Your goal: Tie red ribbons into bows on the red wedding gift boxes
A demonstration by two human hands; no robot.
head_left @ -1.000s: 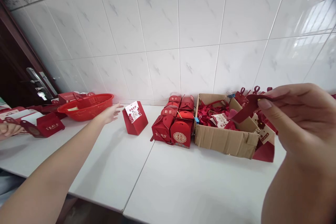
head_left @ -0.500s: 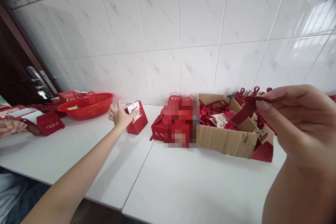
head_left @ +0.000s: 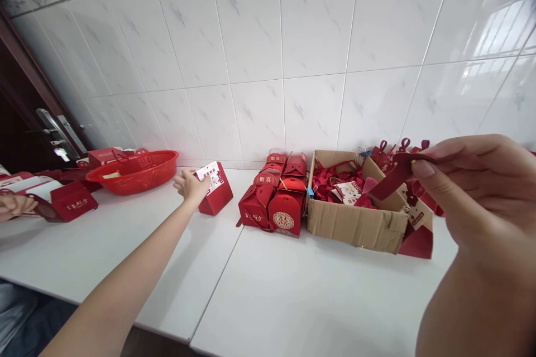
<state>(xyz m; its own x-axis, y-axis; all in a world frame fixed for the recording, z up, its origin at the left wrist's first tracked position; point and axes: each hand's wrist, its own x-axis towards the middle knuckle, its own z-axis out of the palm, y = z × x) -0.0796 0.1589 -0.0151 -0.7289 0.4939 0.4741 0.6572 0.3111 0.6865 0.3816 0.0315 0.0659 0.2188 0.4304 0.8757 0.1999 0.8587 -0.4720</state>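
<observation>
My left hand (head_left: 189, 185) reaches far out over the white table. Its fingers are behind the left edge of a red gift box (head_left: 218, 198), and the thumb presses on a white printed card (head_left: 213, 175) at the box's top. Close to the camera, my right hand (head_left: 473, 189) pinches a dark red ribbon (head_left: 391, 179) between thumb and fingers. The ribbon's loose end hangs over a cardboard box (head_left: 355, 227) filled with red ribbons (head_left: 329, 178) and a printed tag (head_left: 348, 192).
Closed red gift boxes (head_left: 286, 216) stand in rows left of the carton. A red plastic basin (head_left: 138, 178) is farther left. Another person's hand (head_left: 14, 206) is by an open red box (head_left: 73, 203). A seam divides the white tables (head_left: 268, 301); the tiled wall (head_left: 259, 111) is behind.
The left thumb has come down from its raised position onto the card, and the fingers have closed at the box. My right hand keeps its pinch on the ribbon. The view has shifted slightly.
</observation>
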